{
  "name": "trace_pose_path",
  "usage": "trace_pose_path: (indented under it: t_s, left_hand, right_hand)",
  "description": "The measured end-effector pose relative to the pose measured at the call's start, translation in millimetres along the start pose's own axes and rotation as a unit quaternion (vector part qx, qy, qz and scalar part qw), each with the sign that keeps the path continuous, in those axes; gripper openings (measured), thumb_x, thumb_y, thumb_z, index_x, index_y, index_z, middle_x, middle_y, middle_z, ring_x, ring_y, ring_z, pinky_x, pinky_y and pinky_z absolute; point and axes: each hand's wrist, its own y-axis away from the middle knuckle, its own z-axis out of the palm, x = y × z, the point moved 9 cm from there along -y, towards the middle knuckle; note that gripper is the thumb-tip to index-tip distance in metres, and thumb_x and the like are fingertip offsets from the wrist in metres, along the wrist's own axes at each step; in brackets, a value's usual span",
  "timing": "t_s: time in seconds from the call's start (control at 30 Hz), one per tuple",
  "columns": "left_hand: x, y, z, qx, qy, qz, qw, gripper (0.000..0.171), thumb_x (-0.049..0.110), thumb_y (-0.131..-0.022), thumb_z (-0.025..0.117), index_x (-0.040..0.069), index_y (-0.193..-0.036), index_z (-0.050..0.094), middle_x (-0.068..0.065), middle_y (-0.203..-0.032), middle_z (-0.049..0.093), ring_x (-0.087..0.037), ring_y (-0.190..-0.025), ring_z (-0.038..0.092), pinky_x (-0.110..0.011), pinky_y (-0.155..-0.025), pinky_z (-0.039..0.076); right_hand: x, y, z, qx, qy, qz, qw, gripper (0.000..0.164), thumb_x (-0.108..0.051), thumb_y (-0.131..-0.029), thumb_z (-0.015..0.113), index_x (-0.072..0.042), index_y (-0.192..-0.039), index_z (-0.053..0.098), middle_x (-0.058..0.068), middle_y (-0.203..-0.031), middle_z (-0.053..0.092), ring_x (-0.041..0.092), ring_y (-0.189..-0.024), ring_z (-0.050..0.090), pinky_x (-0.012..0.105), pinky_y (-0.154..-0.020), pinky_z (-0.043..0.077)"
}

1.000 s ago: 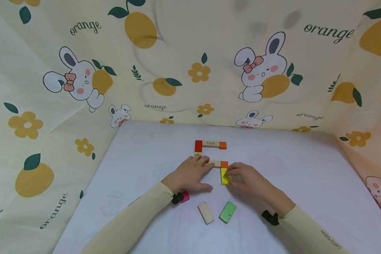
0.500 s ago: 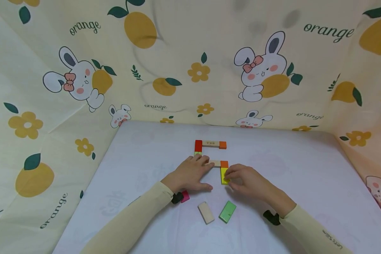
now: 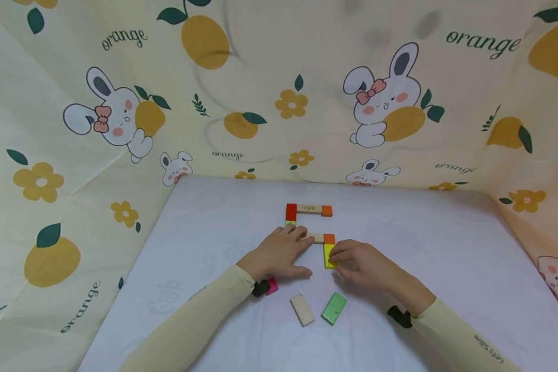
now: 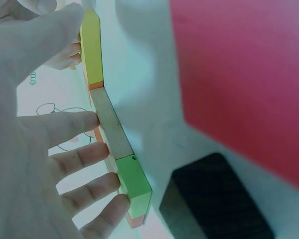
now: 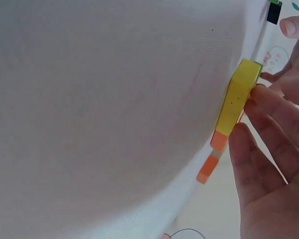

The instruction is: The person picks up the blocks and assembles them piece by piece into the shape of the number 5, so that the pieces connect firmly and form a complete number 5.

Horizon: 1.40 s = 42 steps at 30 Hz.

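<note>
Wooden blocks lie joined end to end on the white table. My left hand (image 3: 281, 252) spreads over them, its fingertips touching a plain wood block (image 4: 112, 122) and a green block (image 4: 135, 181) in the left wrist view. An orange cube (image 3: 329, 238) sits at the plain block's right end, and a yellow block (image 3: 327, 256) runs from it toward me. With extended fingertips, my right hand (image 3: 365, 264) touches the yellow block's right side. Farther back are a red block (image 3: 291, 212), a lettered wood block (image 3: 309, 209) and another orange cube (image 3: 327, 211).
Nearer to me lie a loose plain block (image 3: 302, 310) and a loose green block (image 3: 334, 308). A pink block (image 3: 272, 285) is beside my left wrist, partly behind a black wrist device (image 3: 261, 288). A printed cloth (image 3: 260, 62) hangs behind the table.
My right hand has shifted very slightly along the yellow block's right side. The left hand and the blocks stay where they were.
</note>
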Motion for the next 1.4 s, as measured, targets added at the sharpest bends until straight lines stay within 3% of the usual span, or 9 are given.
trace_pose_path:
  t_s: [0.6,0.83,0.97,1.07,1.17,1.4]
  left_hand:
    - [-1.0,-12.6,-9.8,-0.007,0.004,0.000,1.0000,0.076,0.069,-0.099,0.064,0.022,-0.158,0.056,-0.002,-0.148,0.054,-0.023,-0.132,0.048,-0.044,-0.113,0.045]
    - [-1.4,-11.9,-11.3,0.005,0.025,0.003,0.9997,0.073,0.067,-0.099,0.066,0.020,-0.155,0.060,-0.003,-0.145,0.055,-0.022,-0.131,0.047,-0.042,-0.113,0.044]
    - [1.7,-7.6,-17.3,0.032,0.038,0.010,0.9987,0.072,0.066,-0.099,0.066,0.017,-0.152,0.063,-0.005,-0.143,0.056,-0.022,-0.129,0.049,-0.037,-0.113,0.045]
    - [14.3,1.0,-24.5,0.054,0.051,0.021,0.9971,0.069,0.063,-0.101,0.067,0.014,-0.149,0.065,-0.004,-0.140,0.058,-0.020,-0.125,0.052,-0.032,-0.108,0.049]
    - [35.4,12.0,-24.3,0.053,0.073,0.031,0.9954,0.064,0.058,-0.103,0.067,0.011,-0.146,0.065,-0.004,-0.136,0.061,-0.017,-0.119,0.055,-0.028,-0.101,0.052]
    - [84.9,28.4,2.0,0.017,0.096,0.039,0.9945,0.056,0.056,-0.103,0.067,0.010,-0.135,0.069,0.000,-0.118,0.065,-0.011,-0.101,0.058,-0.023,-0.088,0.054]
  right_hand:
    - [3,-1,1,-0.017,0.012,-0.006,1.000,0.026,-0.004,-0.095,0.075,-0.012,-0.119,0.082,0.003,-0.129,0.072,0.034,-0.131,0.063,0.057,-0.108,0.052]
    - [4,-1,2,-0.016,0.013,-0.011,1.000,0.028,0.000,-0.094,0.075,-0.012,-0.118,0.083,0.003,-0.128,0.073,0.034,-0.130,0.064,0.056,-0.108,0.052]
    - [2,-1,1,-0.018,0.010,-0.018,1.000,0.029,0.004,-0.094,0.075,-0.012,-0.117,0.083,0.003,-0.127,0.073,0.034,-0.129,0.064,0.056,-0.107,0.053]
    - [0,-1,0,-0.012,0.015,-0.024,1.000,0.029,0.005,-0.094,0.076,-0.011,-0.117,0.083,0.003,-0.126,0.073,0.032,-0.127,0.065,0.054,-0.106,0.054]
    - [-1,0,0,-0.005,0.021,-0.029,0.999,0.029,0.006,-0.093,0.077,-0.010,-0.116,0.083,0.002,-0.125,0.073,0.029,-0.125,0.066,0.051,-0.105,0.056]
    - [-1,2,-2,-0.004,0.012,-0.033,0.999,0.030,0.007,-0.093,0.077,-0.008,-0.118,0.082,0.003,-0.126,0.073,0.030,-0.126,0.066,0.052,-0.105,0.055]
